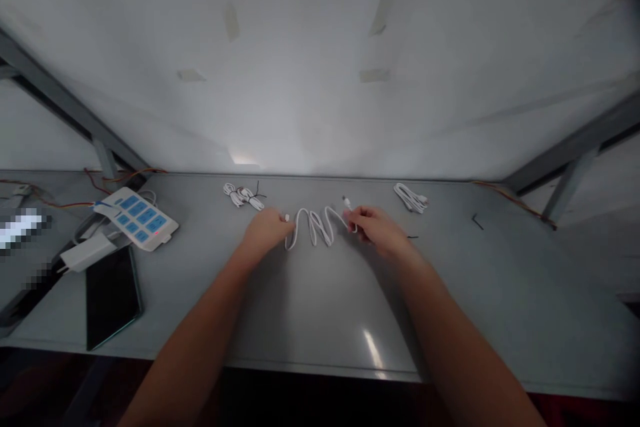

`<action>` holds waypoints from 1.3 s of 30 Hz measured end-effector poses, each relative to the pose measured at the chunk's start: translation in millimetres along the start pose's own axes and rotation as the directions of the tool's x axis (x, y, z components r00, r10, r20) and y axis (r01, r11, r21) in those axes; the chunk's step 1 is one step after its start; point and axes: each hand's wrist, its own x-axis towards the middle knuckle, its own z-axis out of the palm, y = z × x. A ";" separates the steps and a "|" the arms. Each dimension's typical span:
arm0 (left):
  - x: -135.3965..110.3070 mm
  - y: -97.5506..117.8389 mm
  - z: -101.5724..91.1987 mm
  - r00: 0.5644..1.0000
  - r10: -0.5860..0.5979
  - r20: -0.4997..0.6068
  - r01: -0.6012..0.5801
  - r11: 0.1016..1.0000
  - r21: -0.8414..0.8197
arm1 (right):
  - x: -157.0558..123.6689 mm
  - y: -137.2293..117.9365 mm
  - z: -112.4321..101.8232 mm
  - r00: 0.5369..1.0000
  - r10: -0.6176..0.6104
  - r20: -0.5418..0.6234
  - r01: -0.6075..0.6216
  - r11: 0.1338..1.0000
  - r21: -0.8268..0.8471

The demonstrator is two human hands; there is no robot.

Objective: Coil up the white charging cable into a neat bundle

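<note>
A white cable (316,225) lies in wavy loops on the grey table (310,307), stretched between my two hands. My left hand (266,228) pinches the cable's left end near a small plug. My right hand (376,227) grips the right end, with a connector sticking out just above the fingers. Both hands rest low over the tabletop near its far middle.
A bundled white cable (243,195) tied with a black twist lies at the back left, another white bundle (411,198) at the back right. A white power strip with blue sockets (136,217), a white adapter (87,252) and a dark phone (111,295) sit at the left. A small black hex key (477,221) lies right.
</note>
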 end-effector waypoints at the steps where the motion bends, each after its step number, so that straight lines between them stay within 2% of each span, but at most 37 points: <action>1: 0.5 -1.3 -1.4 1.000 -0.003 -0.010 0.003 1.000 0.000 | 0.3 -1.3 -3.8 0.998 0.065 0.014 -0.066 0.998 0.021; 3: 2.6 -3.7 -2.5 0.999 -0.033 -0.043 0.033 0.999 -0.010 | 2.2 -1.7 -12.7 0.993 0.117 0.002 -0.116 0.992 0.053; 7: 10.0 -14.2 -4.9 0.970 -0.148 -0.195 0.131 0.986 -0.099 | 8.7 5.2 -26.1 0.999 0.040 -0.019 -0.038 0.994 0.099; 9: 13.3 -23.0 -7.8 0.937 -0.210 -0.279 0.175 0.974 -0.145 | 12.3 11.1 -23.2 0.999 -0.028 -0.023 0.031 0.986 0.162; 12: 16.5 -35.7 -11.5 0.898 -0.265 -0.350 0.208 0.959 -0.194 | 18.5 20.3 -7.3 0.990 -0.137 -0.033 0.141 0.944 0.299; 15: 18.5 -43.1 -12.5 0.900 -0.298 -0.319 0.182 0.920 -0.346 | 27.6 27.7 3.9 0.977 -0.211 -0.039 0.212 0.921 0.327; 19: 21.3 -48.6 -15.2 0.920 -0.347 -0.181 0.136 0.716 -0.684 | 41.7 31.9 -10.8 0.964 -0.200 -0.176 0.248 0.914 0.320; 22: 23.5 -56.9 -22.8 0.902 -0.374 -0.215 0.091 0.652 -0.753 | 47.3 31.1 -32.8 0.945 -0.166 -0.282 0.256 0.912 0.321; 24: 24.7 -64.5 -29.7 0.891 -0.388 -0.237 0.064 0.623 -0.780 | 46.4 28.6 -44.4 0.945 -0.126 -0.303 0.233 0.907 0.350; 28: 25.3 -78.3 -42.2 0.861 -0.421 -0.287 0.008 0.575 -0.818 | 37.9 19.4 -55.0 0.932 -0.092 -0.350 0.218 0.915 0.341; 31: 24.2 -87.4 -48.3 0.821 -0.444 -0.358 -0.052 0.566 -0.822 | 31.2 11.4 -60.4 0.893 -0.139 -0.429 0.273 0.924 0.269; 33: 23.9 -96.1 -51.4 0.772 -0.474 -0.424 -0.093 0.575 -0.813 | 27.9 7.6 -68.1 0.851 -0.137 -0.507 0.300 0.919 0.255; 35: 24.5 -108.6 -54.3 0.707 -0.513 -0.486 -0.122 0.589 -0.799 | 25.1 6.2 -80.3 0.775 -0.139 -0.616 0.353 0.905 0.240; 37: 25.5 -123.2 -57.0 0.634 -0.556 -0.538 -0.127 0.612 -0.781 | 22.5 6.8 -95.0 0.672 -0.141 -0.727 0.418 0.882 0.215; 39: 26.0 -134.4 -59.0 0.575 -0.528 -0.625 -0.129 0.695 -0.707 | 19.9 8.0 -107.5 0.586 -0.122 -0.801 0.462 0.863 0.207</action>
